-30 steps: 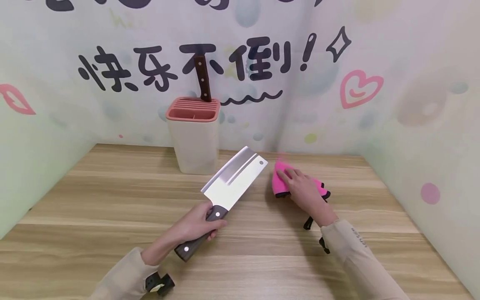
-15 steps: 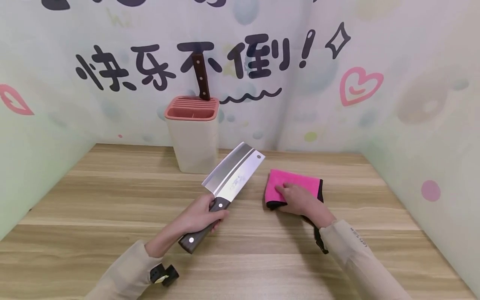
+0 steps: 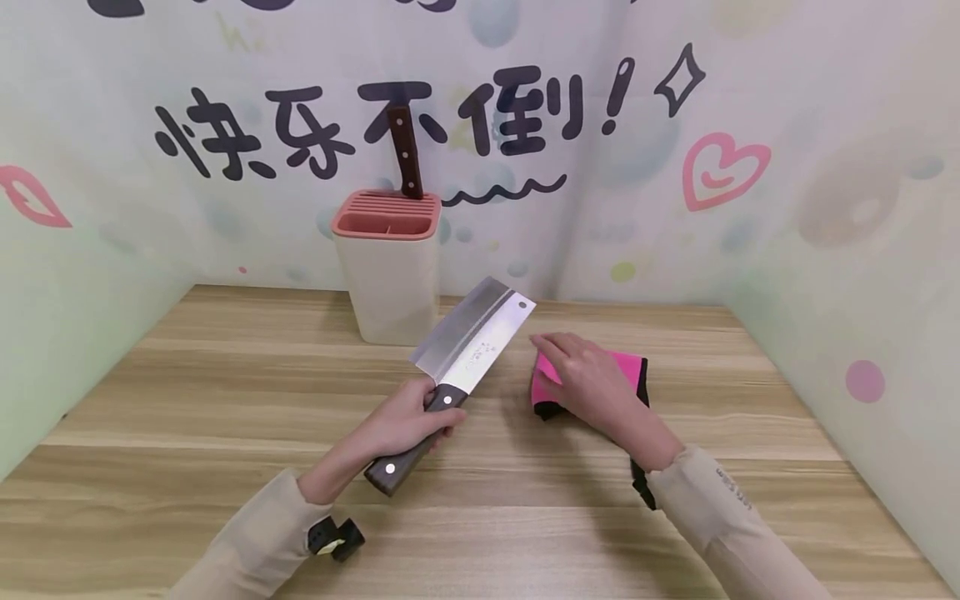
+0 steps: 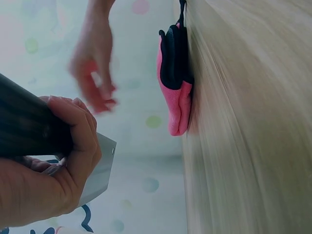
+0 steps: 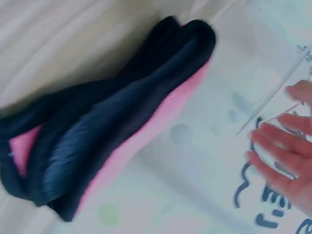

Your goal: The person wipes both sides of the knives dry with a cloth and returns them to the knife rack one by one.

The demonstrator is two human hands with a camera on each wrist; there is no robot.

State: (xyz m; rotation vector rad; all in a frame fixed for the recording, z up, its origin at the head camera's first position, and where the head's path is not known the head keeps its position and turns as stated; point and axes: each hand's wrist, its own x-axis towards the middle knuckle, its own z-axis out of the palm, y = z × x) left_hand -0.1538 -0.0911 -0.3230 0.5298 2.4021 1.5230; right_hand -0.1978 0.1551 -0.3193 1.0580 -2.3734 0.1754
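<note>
My left hand (image 3: 405, 423) grips the dark wooden handle of a cleaver (image 3: 474, 342), its broad steel blade angled up and to the right. The left wrist view shows the fingers wrapped round that handle (image 4: 29, 122). On the right, a folded pink cloth (image 3: 628, 367) with black edging lies on the table. My right hand (image 3: 588, 379) overlaps it in the head view. From the left wrist, the same right hand (image 4: 95, 68) hangs above the cloth (image 4: 171, 97), apart from it, fingers loosely bent with nothing between them. In the right wrist view its fingers (image 5: 285, 146) are spread.
A white knife block (image 3: 390, 292) with a red slotted top stands at the back, left of the blade. One brown knife handle (image 3: 405, 154) sticks up from it. Printed curtain walls (image 3: 637, 250) enclose the wooden table (image 3: 225, 400) behind and at the sides.
The right hand first laid the pink cloth down flatter and nearer, then let go and rose off it. The left hand, still gripping the cleaver, has shifted slightly forward and right.
</note>
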